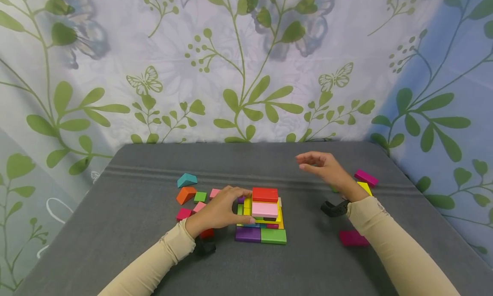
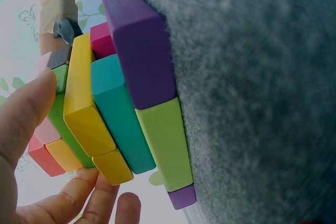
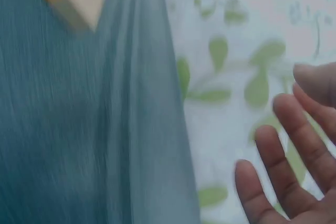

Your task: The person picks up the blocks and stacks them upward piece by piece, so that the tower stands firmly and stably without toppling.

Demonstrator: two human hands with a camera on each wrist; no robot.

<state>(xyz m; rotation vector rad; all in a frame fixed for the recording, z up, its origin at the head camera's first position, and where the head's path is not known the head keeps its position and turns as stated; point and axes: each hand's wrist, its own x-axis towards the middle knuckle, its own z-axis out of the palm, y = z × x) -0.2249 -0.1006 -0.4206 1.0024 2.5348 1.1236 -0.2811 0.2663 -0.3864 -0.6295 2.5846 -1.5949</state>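
A layered stack of colored wooden blocks stands mid-table, with a red block [image 1: 265, 194] on top, a pink block [image 1: 264, 209] below and in front of it, and a purple block [image 1: 247, 234] and light green block [image 1: 273, 236] at its base. My left hand [image 1: 223, 207] holds the stack's left side, thumb at the front and fingers round the back. In the left wrist view, the thumb lies against the upper layers, beside a yellow block [image 2: 84, 98] and a teal block [image 2: 123, 114]. My right hand [image 1: 325, 169] is raised to the right of the stack, fingers loosely bent, holding nothing.
Loose blocks lie left of the stack, among them a teal roof-shaped block [image 1: 187, 180], an orange arch [image 1: 186, 195] and a green block [image 1: 200, 197]. On the right are magenta blocks [image 1: 353, 238] and a yellow block [image 1: 364, 187]. A patterned curtain [image 1: 246, 64] hangs behind the grey table.
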